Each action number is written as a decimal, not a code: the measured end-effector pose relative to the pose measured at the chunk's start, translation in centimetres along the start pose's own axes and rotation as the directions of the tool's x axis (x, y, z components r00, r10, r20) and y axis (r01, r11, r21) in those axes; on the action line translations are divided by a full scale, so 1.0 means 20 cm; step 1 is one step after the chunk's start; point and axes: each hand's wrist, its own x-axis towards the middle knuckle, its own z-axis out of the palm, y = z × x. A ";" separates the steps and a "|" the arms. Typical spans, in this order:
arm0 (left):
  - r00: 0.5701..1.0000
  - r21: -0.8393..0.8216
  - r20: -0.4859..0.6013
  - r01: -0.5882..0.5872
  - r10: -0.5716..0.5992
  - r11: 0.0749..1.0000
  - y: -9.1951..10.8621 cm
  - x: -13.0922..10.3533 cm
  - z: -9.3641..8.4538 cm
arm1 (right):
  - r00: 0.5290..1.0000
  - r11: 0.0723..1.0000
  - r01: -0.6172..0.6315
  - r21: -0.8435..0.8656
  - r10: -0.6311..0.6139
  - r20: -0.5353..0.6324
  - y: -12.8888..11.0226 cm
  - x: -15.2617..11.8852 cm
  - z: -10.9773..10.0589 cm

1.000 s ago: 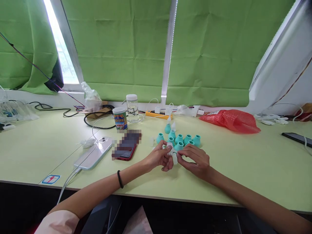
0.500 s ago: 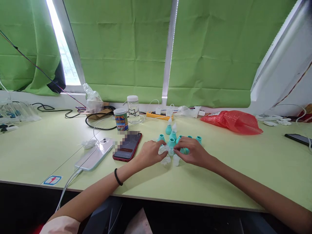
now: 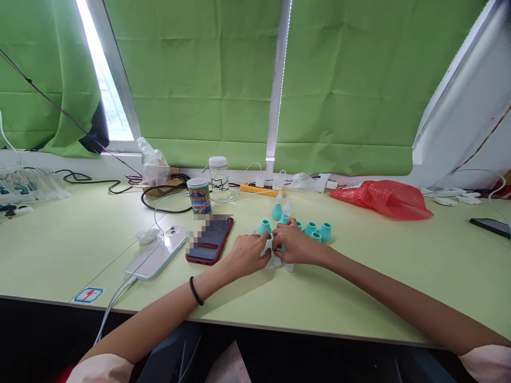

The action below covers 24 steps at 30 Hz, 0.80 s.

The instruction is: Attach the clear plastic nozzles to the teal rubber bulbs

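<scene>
My left hand [image 3: 248, 256] is closed on a small translucent plastic piece [image 3: 269, 246], thumb and fingers bent around it. Close against it from the right, my right hand [image 3: 297, 244] has its fingers pinched together; whatever they hold is hidden behind them. Small teal rubber bulbs with open necks stand around the hands, one teal bulb [image 3: 264, 227] just beyond my left fingers and another teal bulb [image 3: 325, 232] off to the right. Farther back is a bulb with a translucent pointed tip [image 3: 277, 208]. Loose translucent pieces [image 3: 289, 267] lie below the hands.
Left of my hands lie a dark-screened phone [image 3: 211, 239] in a red case and a pale phone [image 3: 157, 252] with a cable. Behind stand a printed can [image 3: 199, 197] and a clear bottle [image 3: 219, 181]. A red plastic bag [image 3: 383, 199] lies at the back right.
My right hand has moved left, closer to my left hand, and now covers the middle bulbs. More of the bulbs on the right show. My left hand stays nearly in place.
</scene>
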 end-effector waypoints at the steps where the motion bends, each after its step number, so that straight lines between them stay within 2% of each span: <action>1: 1.000 0.002 0.006 0.008 -0.008 1.000 0.00 0.00 0.00 | 1.000 1.000 -0.006 -0.004 0.006 0.001 0.00 0.00 0.00; 8: 1.000 -0.027 -0.019 0.018 -0.019 0.999 0.01 -0.02 -0.02 | 0.998 0.999 0.040 0.025 -0.038 -0.048 0.01 0.00 0.01; 10: 0.999 -0.041 -0.037 -0.003 0.001 0.999 0.01 -0.02 -0.02 | 0.990 0.996 0.075 0.052 -0.068 -0.120 0.02 -0.01 0.00; 12: 0.998 -0.031 -0.045 -0.034 0.032 0.999 0.01 -0.02 -0.02 | 0.968 0.995 0.075 0.062 -0.057 -0.245 0.04 0.00 -0.02; 15: 0.997 -0.003 -0.024 -0.076 0.076 0.997 0.00 -0.01 0.00 | 0.897 0.998 -0.056 0.024 0.061 -0.438 0.12 0.03 -0.05; 17: 0.995 -0.005 0.004 -0.101 0.102 0.995 -0.01 -0.01 0.03 | 0.856 0.978 -0.206 0.005 0.183 -0.484 0.19 0.05 -0.06; 19: 0.991 -0.014 0.030 -0.134 0.134 0.991 -0.02 0.00 0.05 | 0.838 0.937 -0.348 0.019 0.320 -0.442 0.28 0.07 -0.05; 21: 0.987 -0.006 0.047 -0.157 0.157 0.988 -0.03 0.01 0.06 | 0.827 0.884 -0.465 0.051 0.455 -0.330 0.35 0.08 -0.02; 24: 0.988 0.041 0.074 -0.139 0.136 0.989 -0.02 0.01 0.07 | 0.818 0.830 -0.550 0.086 0.557 -0.142 0.42 0.09 0.03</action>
